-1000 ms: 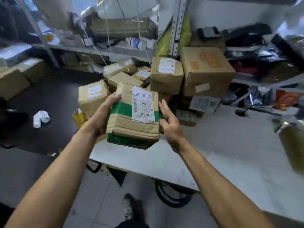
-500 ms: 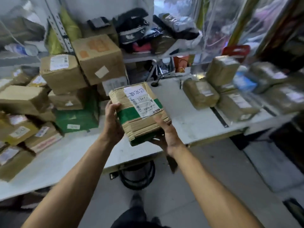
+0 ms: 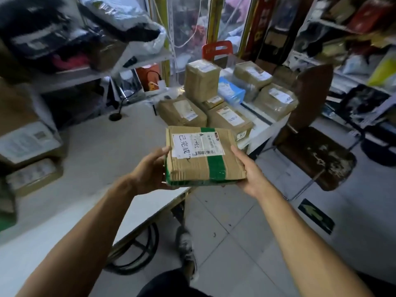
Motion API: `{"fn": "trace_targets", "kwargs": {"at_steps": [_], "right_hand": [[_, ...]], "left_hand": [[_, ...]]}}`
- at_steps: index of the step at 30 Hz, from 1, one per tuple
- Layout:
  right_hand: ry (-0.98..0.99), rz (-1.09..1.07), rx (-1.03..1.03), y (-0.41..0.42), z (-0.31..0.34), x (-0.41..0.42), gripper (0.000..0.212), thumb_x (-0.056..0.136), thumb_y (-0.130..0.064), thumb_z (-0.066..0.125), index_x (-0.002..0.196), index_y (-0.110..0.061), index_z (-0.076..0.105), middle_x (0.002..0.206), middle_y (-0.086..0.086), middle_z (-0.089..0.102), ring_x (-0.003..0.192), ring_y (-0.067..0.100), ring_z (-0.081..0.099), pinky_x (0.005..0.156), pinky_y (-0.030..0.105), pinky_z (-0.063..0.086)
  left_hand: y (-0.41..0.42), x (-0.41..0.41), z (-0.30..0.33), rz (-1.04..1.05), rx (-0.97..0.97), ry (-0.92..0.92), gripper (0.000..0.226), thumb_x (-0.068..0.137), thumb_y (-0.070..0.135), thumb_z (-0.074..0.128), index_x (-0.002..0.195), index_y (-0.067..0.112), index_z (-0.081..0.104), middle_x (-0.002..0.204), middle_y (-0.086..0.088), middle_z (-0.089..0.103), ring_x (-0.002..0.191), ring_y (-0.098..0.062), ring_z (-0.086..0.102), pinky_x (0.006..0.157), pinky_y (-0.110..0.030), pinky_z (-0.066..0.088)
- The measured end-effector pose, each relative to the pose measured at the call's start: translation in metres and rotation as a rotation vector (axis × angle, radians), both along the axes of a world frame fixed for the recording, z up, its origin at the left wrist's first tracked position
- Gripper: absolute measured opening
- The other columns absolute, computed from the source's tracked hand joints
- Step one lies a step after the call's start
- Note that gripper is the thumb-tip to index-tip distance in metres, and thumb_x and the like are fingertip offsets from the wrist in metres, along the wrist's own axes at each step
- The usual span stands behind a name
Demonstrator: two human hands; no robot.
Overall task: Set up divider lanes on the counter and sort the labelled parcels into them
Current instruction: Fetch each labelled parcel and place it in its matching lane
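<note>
- Cluttered stockroom counter [image 3: 90, 151] already carried several sorted parcels [image 3: 230, 118] at its far end.
- My left hand [image 3: 150, 172] and right hand [image 3: 249, 170] gripped a green-taped labelled parcel [image 3: 203, 157], held above the counter's edge, not yet placed.

Both hands [image 3: 150, 171] grip green-taped parcel [image 3: 203, 159] above counter [image 3: 96, 159] edge

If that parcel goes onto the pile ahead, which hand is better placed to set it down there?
Probably the right hand. It holds the parcel on the side toward the pile, which lies ahead and to the right. The left hand holds the far side, nearer the bare counter.
</note>
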State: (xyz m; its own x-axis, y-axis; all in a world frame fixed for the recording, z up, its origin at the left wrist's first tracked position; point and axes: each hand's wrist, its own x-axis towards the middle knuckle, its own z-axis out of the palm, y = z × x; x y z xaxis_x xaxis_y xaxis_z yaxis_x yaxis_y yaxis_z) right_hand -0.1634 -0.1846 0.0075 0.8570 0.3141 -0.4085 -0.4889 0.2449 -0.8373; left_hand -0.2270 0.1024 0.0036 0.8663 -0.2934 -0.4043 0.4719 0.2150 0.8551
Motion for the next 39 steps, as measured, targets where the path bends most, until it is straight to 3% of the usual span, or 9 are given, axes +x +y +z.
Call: {"fn": "trace_targets", "kwargs": {"at_steps": [4,9,13,18,24,27,31,35,39], "right_hand": [[0.028,-0.232,0.183,-0.01,-0.004,0.052,0.049,0.094,-0.058,0.056,0.114,-0.017,0.076,0.117,0.014,0.072,0.106,0.029,0.068,0.089,0.04,0.056],[0.039,-0.347,0.186,-0.006,-0.001,0.118,0.048,0.082,-0.053,0.069,0.12,-0.025,0.068,0.1,0.009,0.077,0.099,0.026,0.071,0.074,0.037,0.06],[-0.069,-0.209,-0.011,-0.003,-0.007,0.168,0.088,0.068,-0.051,0.089,0.143,-0.023,0.053,0.131,0.01,0.068,0.121,0.03,0.065,0.09,0.046,0.059],[-0.146,-0.273,-0.016,-0.044,-0.004,0.223,0.06,0.084,-0.032,0.079,0.138,-0.014,0.06,0.131,0.012,0.068,0.123,0.031,0.065,0.103,0.05,0.053],[-0.13,-0.357,-0.17,-0.089,0.004,0.278,0.058,0.081,-0.023,0.085,0.133,-0.011,0.062,0.121,0.013,0.073,0.114,0.035,0.069,0.097,0.054,0.056],[-0.135,-0.411,-0.213,-0.108,0.01,0.313,0.066,0.076,-0.023,0.088,0.134,-0.015,0.057,0.116,0.011,0.075,0.104,0.03,0.074,0.087,0.047,0.062],[-0.201,-0.227,-0.381,-0.137,0.011,0.38,0.061,0.075,-0.034,0.089,0.126,-0.026,0.057,0.115,0.005,0.074,0.101,0.023,0.075,0.089,0.044,0.061],[-0.243,0.023,-0.424,-0.152,0.01,0.457,0.053,0.083,-0.038,0.081,0.128,-0.019,0.061,0.113,0.004,0.077,0.099,0.022,0.076,0.085,0.04,0.061],[-0.278,0.204,-0.451,-0.153,0.003,0.525,0.05,0.084,-0.042,0.079,0.126,-0.021,0.061,0.111,0.001,0.077,0.099,0.02,0.075,0.086,0.039,0.061]], "left_hand": [[-0.023,0.065,-0.012,0.104,-0.082,-0.005,0.096,0.054,0.063,0.079,0.134,0.014,0.061,0.139,-0.027,0.054,0.118,-0.042,0.057,0.094,-0.053,0.054],[-0.061,0.153,-0.018,0.137,-0.186,-0.068,0.108,0.05,0.054,0.091,0.143,0.013,0.053,0.13,-0.021,0.062,0.108,-0.038,0.065,0.083,-0.048,0.059],[-0.094,0.211,-0.013,0.004,-0.093,-0.161,0.079,0.067,0.046,0.077,0.136,0.015,0.056,0.122,-0.014,0.07,0.11,-0.032,0.069,0.092,-0.045,0.058],[-0.117,0.274,-0.02,0.022,-0.093,-0.131,0.1,0.069,0.066,0.081,0.152,0.029,0.038,0.141,-0.013,0.059,0.125,-0.034,0.063,0.102,-0.055,0.053],[-0.153,0.339,-0.001,0.057,0.07,-0.123,0.082,0.075,0.067,0.069,0.142,0.023,0.053,0.126,-0.012,0.069,0.11,-0.03,0.07,0.091,-0.05,0.06],[-0.171,0.367,0.002,0.072,0.155,-0.135,0.043,0.097,0.044,0.061,0.135,0.025,0.055,0.121,-0.005,0.07,0.095,-0.019,0.073,0.07,-0.031,0.061],[-0.193,0.404,0.002,0.119,0.268,-0.171,0.031,0.102,0.029,0.058,0.129,0.014,0.059,0.115,-0.002,0.071,0.096,-0.016,0.072,0.074,-0.028,0.059],[-0.217,0.443,-0.005,0.192,0.414,-0.158,0.038,0.098,0.045,0.061,0.124,0.018,0.062,0.117,0.0,0.07,0.107,-0.017,0.067,0.084,-0.03,0.054],[-0.244,0.473,-0.006,0.369,0.516,-0.129,0.038,0.099,0.047,0.059,0.122,0.018,0.064,0.114,0.001,0.069,0.101,-0.011,0.067,0.075,-0.023,0.051]]}}
